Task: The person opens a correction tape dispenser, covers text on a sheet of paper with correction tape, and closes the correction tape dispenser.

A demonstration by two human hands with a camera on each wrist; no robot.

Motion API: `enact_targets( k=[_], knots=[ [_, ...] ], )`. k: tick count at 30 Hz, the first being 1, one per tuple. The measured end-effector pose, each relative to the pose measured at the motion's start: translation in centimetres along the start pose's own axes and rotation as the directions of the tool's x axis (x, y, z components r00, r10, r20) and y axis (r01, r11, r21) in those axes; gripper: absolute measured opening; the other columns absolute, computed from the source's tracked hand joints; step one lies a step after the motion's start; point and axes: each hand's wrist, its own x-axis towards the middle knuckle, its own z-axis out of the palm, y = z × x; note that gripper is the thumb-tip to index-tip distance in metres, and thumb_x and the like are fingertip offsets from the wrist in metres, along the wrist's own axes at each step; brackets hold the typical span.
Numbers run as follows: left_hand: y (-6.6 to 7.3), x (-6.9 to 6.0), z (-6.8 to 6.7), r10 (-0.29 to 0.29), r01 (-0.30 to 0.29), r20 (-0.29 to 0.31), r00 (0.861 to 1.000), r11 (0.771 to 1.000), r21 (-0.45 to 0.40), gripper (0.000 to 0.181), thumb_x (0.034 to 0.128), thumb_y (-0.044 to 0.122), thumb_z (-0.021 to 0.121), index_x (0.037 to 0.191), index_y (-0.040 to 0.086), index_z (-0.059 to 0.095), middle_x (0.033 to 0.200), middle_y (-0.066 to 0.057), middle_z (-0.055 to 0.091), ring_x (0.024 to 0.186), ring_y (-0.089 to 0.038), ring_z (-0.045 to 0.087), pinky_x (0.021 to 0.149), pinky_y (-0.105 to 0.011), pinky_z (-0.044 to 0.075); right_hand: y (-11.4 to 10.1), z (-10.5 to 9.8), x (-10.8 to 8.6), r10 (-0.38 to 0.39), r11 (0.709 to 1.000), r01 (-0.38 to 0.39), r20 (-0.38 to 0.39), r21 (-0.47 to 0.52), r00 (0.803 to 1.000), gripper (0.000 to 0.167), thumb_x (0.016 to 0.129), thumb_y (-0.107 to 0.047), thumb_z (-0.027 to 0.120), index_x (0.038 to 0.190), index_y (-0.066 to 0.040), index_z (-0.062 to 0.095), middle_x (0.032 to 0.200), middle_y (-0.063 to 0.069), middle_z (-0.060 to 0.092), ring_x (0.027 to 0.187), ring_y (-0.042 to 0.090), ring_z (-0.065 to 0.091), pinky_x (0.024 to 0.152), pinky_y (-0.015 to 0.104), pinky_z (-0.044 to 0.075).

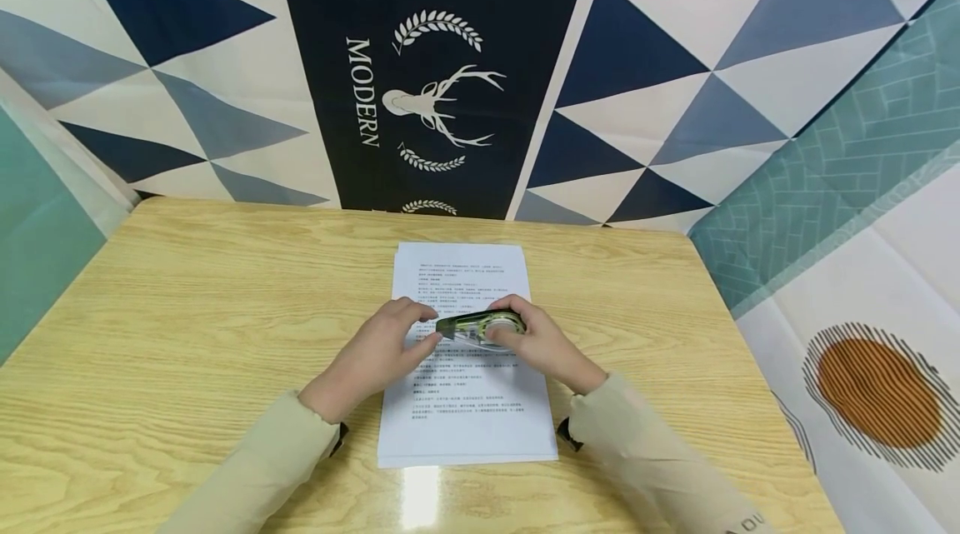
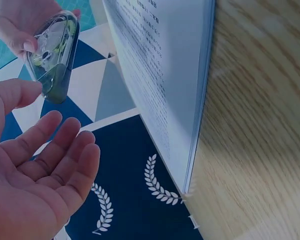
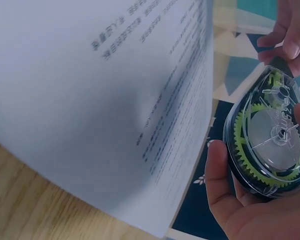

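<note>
My right hand (image 1: pixel 538 342) holds a correction tape dispenser (image 1: pixel 480 327), thumb on one face and fingers at its far side and back. The dispenser has a clear body with lime-green gear wheels (image 3: pixel 242 150) inside and a dark tapered front end (image 3: pixel 280 65). It is above a stack of printed paper (image 1: pixel 472 434), its front end toward my left hand (image 1: pixel 382 351). In the left wrist view, the left thumb (image 2: pixel 25 94) reaches that dark end, either touching it or just beside it. The other left fingers (image 2: pixel 80 160) are loosely bent, holding nothing.
A light wood table (image 1: pixel 225 334) carries the paper stack, whose sheet edges are slightly uneven. Behind the table hangs a patterned cloth (image 1: pixel 442 101) with triangles and a deer head. Another cloth (image 1: pixel 862 309) with an orange oval hangs at the right.
</note>
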Motion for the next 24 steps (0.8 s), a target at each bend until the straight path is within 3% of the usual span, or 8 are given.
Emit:
enact_targets(
  k=[13, 24],
  knots=[
    [0.01, -0.05, 0.13, 0.062, -0.060, 0.033, 0.998, 0.996, -0.067, 0.038, 0.0880, 0.029, 0.064, 0.119, 0.007, 0.060, 0.104, 0.000, 0.062, 0.097, -0.016, 0.060, 0.084, -0.034, 0.049, -0.69, 0.31, -0.21, -0.048, 0.998, 0.046, 0.047, 0.032, 0.998, 0.025, 0.089, -0.017, 0.061, 0.113, -0.013, 0.057, 0.110, 0.006, 0.061, 0.094, 0.018, 0.054, 0.083, 0.032, 0.043],
    [-0.17, -0.29, 0.03, 0.084, -0.080, 0.034, 0.996, 0.990, -0.114, 0.025, 0.0885, 0.024, 0.064, 0.111, 0.012, 0.064, 0.097, 0.005, 0.062, 0.087, -0.007, 0.057, 0.080, -0.031, 0.050, -0.78, 0.09, -0.49, -0.064, 0.997, 0.060, 0.090, 0.048, 0.994, 0.026, 0.088, -0.022, 0.064, 0.114, -0.018, 0.059, 0.111, 0.004, 0.062, 0.100, 0.017, 0.056, 0.088, 0.034, 0.042]
  ],
)
